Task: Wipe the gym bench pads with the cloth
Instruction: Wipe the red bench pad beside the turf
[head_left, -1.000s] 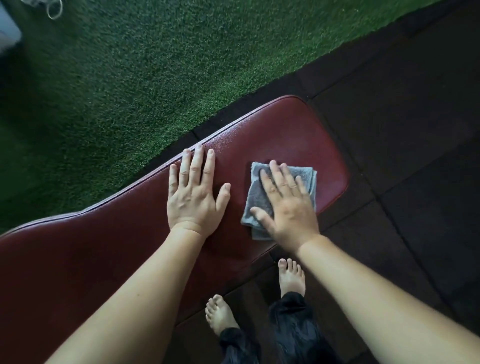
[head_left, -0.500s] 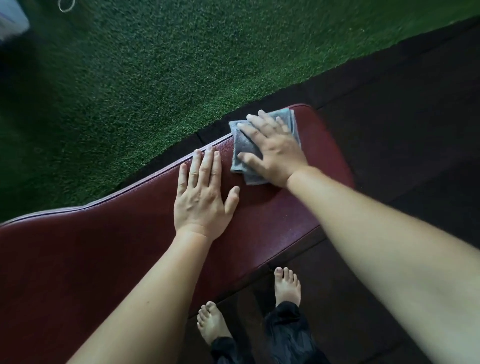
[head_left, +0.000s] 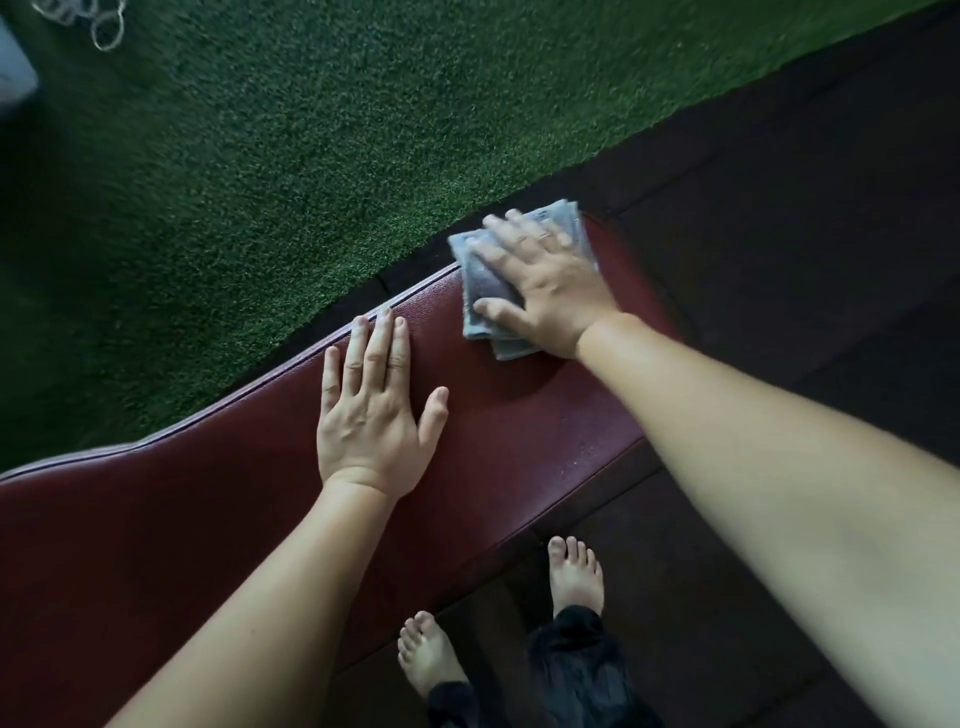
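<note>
Both flat: right hand (head_left: 550, 291) presses the folded cloth (head_left: 480, 288) beneath it; left hand (head_left: 371, 410) rests on the bench pad (head_left: 509, 421).

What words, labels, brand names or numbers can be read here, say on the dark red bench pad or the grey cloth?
None can be read. The dark red vinyl bench pad shows no logo or label; the folded grey cloth under the right hand is plain, though blurred; the green artificial turf and dark rubber floor tiles carry no signs.
</note>
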